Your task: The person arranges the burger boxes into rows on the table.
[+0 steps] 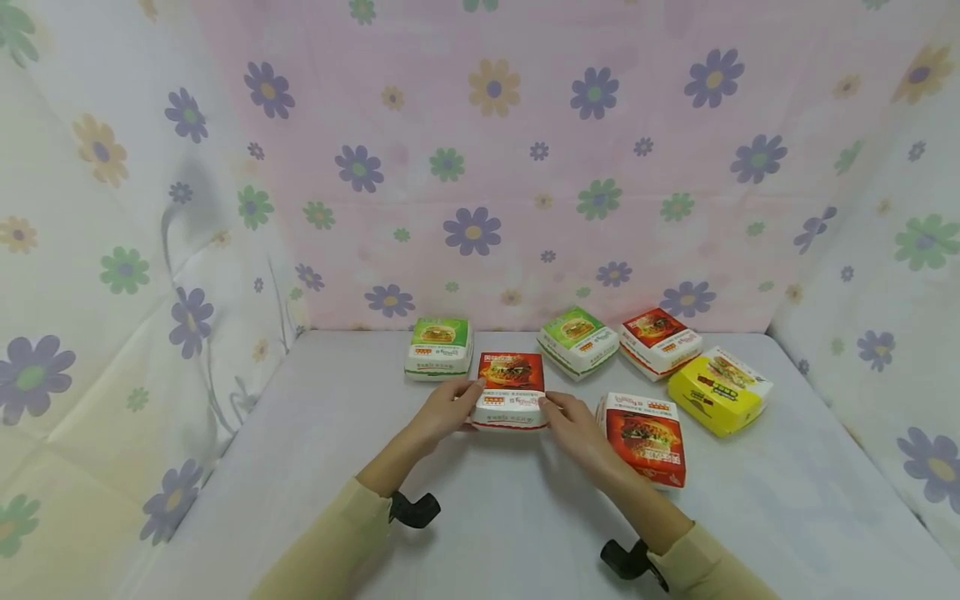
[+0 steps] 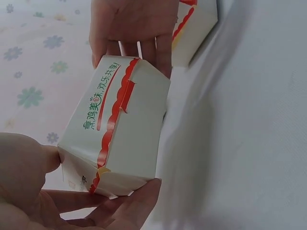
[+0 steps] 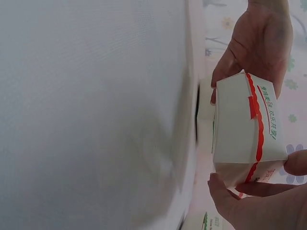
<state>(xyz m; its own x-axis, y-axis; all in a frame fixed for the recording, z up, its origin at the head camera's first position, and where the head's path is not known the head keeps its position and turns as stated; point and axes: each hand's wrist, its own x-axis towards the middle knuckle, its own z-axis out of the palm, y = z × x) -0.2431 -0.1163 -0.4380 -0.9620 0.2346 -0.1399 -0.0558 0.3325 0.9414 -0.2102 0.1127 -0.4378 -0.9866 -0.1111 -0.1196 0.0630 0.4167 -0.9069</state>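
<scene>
The table (image 1: pixel 502 533) bears five boxes standing apart from the grip: one green-topped box (image 1: pixel 438 348) at back left; to the right, a second green box (image 1: pixel 579 342), a red box (image 1: pixel 660 342), a yellow box (image 1: pixel 720 390) and a nearer red carton (image 1: pixel 645 437). Centrally, left hand (image 1: pixel 450 408) and right hand (image 1: pixel 573 425) pinch opposite sides of a red-topped box (image 1: pixel 512 387), apparently raised. Judged step: two-handed positioning; next, probably, level lowering with matched grips. Smallest: its front red tab (image 2: pixel 127 96).

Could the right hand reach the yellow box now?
Probably not without letting go: the right hand grips a red and white box, and another box lies between it and the yellow box.
</scene>
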